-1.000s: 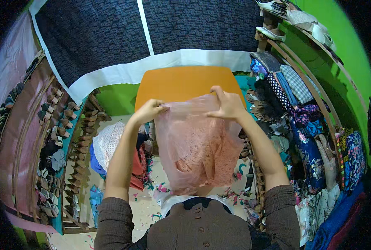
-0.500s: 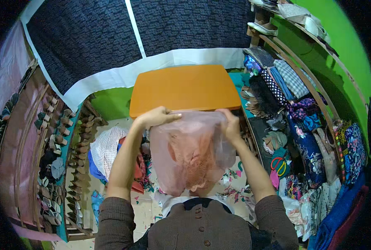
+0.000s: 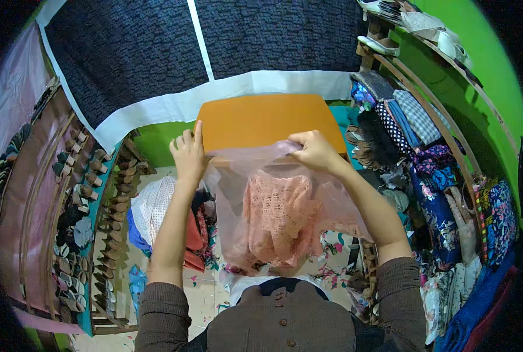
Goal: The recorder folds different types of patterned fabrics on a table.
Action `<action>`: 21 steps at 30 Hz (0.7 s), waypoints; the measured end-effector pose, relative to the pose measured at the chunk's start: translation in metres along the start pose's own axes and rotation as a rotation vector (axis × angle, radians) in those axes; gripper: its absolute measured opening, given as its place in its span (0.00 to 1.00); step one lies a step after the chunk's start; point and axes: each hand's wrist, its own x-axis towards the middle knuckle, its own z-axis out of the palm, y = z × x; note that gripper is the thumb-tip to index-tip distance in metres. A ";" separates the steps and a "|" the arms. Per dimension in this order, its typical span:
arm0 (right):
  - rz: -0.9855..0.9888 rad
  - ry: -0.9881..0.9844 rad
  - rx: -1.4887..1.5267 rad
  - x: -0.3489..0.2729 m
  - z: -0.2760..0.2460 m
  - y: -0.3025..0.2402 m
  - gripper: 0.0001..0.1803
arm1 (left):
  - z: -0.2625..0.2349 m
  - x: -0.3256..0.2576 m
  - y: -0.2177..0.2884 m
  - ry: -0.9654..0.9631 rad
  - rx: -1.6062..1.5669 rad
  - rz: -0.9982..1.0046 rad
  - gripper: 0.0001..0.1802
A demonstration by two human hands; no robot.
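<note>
A translucent pale pink plastic bag [image 3: 229, 193] hangs open in front of my chest. Through its film shows a peach lace cloth [image 3: 276, 205], bunched up; its lower right edge spreads toward my right forearm. My right hand [image 3: 315, 149] pinches the bag's rim between thumb and fingers, gathering it into a twist. At the bag's other upper corner, my left hand [image 3: 189, 155] has its fingers spread and thumb raised. The bag's edge lies against the side of that hand; no grip on it is visible.
Beyond the bag stands an orange tabletop [image 3: 270, 120]. Shoe racks [image 3: 106, 234] line the left, and a rack of folded fabrics [image 3: 417, 117] the right. A white dotted cloth [image 3: 156, 202] and red cloth [image 3: 194, 237] lie on the floor among scattered scraps [image 3: 332, 252].
My left hand has loosened from the rim and moved left, fingers spreading. My right hand has shifted up and inward with the rim. The bag has widened, and the lace shows more clearly.
</note>
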 end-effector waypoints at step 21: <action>0.053 0.332 -0.491 0.001 -0.060 0.026 0.16 | 0.010 -0.125 0.138 -0.379 -0.913 0.147 0.10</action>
